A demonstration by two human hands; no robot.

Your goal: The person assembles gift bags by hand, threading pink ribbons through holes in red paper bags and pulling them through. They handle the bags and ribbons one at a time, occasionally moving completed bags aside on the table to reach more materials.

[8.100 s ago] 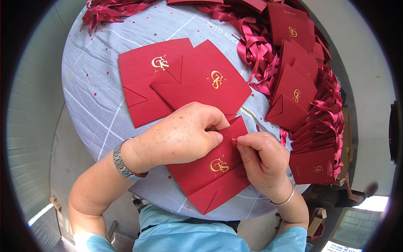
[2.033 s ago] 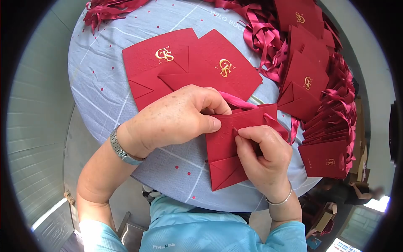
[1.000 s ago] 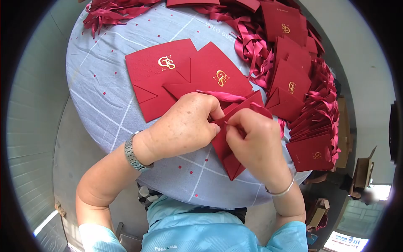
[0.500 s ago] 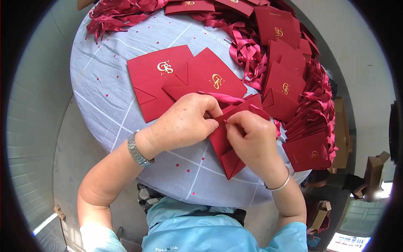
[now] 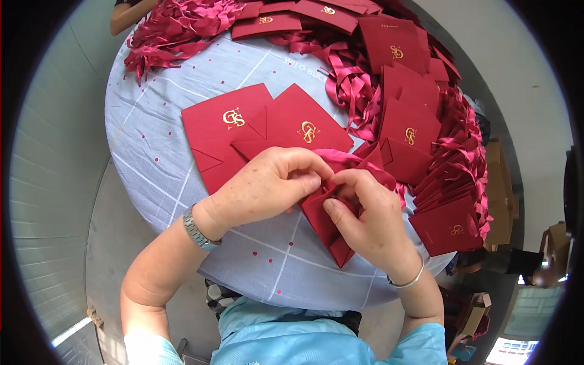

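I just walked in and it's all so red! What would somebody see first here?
First, the hands in the middle: the left hand and right hand pinch a folded red card with a ribbon looped at its top. Behind them, two cards with gold letters lie flat on the blue cloth. A big heap of red cards and ribbons crowds the right edge.

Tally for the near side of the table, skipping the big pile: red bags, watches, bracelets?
2 loose red bags lying flat
1 held red bag, gripped by the left hand and right hand
1 watch
1 bracelet
Total: 5
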